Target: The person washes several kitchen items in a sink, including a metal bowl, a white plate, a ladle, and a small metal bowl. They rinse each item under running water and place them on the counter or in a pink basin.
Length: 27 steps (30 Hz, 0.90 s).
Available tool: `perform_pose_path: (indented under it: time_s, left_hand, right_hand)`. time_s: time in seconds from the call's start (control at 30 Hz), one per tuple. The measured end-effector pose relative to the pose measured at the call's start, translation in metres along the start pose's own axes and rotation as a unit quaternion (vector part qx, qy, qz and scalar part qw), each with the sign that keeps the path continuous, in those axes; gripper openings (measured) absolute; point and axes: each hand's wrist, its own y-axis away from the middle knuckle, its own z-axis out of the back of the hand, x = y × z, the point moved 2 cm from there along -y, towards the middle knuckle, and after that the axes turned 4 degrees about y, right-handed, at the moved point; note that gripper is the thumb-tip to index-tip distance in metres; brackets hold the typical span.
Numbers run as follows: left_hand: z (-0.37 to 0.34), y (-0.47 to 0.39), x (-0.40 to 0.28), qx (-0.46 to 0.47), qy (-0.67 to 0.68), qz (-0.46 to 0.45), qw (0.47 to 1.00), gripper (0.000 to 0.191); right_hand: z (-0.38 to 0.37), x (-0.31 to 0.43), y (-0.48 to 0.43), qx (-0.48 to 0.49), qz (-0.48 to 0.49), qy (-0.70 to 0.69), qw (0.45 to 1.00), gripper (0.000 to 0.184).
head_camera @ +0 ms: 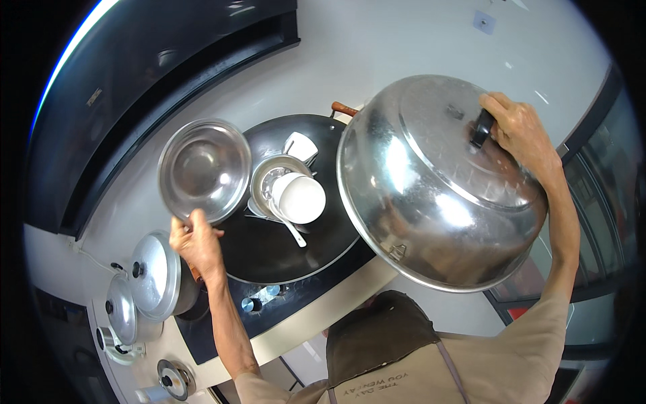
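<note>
My left hand (198, 247) grips the near rim of a shiny steel bowl (202, 166), tilted so that its hollow side faces me, over the left edge of a large black wok (252, 257). By its black handle (483, 129), my right hand (520, 129) holds a big domed metal lid (434, 202) to the right of the wok. Inside the wok stand a smaller metal bowl (260, 174), a white bowl (303, 199) and a white spoon (292, 230). Another white dish (301, 146) leans behind them. A wire rack is partly visible beneath.
The wok sits on a black cooktop (222, 328) with blue-faced knobs (247, 304). Lidded pots (154, 275) stand to the left, with a small lidded pot (176, 380) nearer me. A dark range hood (166, 101) hangs at upper left. A wooden-handled grip (344, 108) projects from the wok's far side.
</note>
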Motion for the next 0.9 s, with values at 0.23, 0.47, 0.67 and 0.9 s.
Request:
perform_pose_path:
  time_s: [0.23, 0.47, 0.67, 0.9]
  left_hand:
    - [0.094, 0.026, -0.025, -0.08, 0.049, 0.094, 0.991, 0.013]
    - [0.171, 0.124, -0.04, -0.175, 0.088, 0.19, 0.962, 0.019]
    - [0.232, 0.258, -0.049, -0.331, 0.055, 0.277, 0.9, 0.028]
    - [0.269, 0.401, -0.072, -0.588, 0.048, 0.322, 0.741, 0.017]
  right_hand:
    - [-0.007, 0.038, -0.086, -0.06, 0.095, -0.013, 0.994, 0.034]
    - [-0.04, 0.101, -0.169, -0.118, 0.201, -0.042, 0.972, 0.017]
    - [-0.072, 0.182, -0.221, -0.078, 0.244, -0.095, 0.962, 0.008]
    - [-0.114, 0.241, -0.241, -0.024, 0.293, -0.14, 0.946, 0.02]
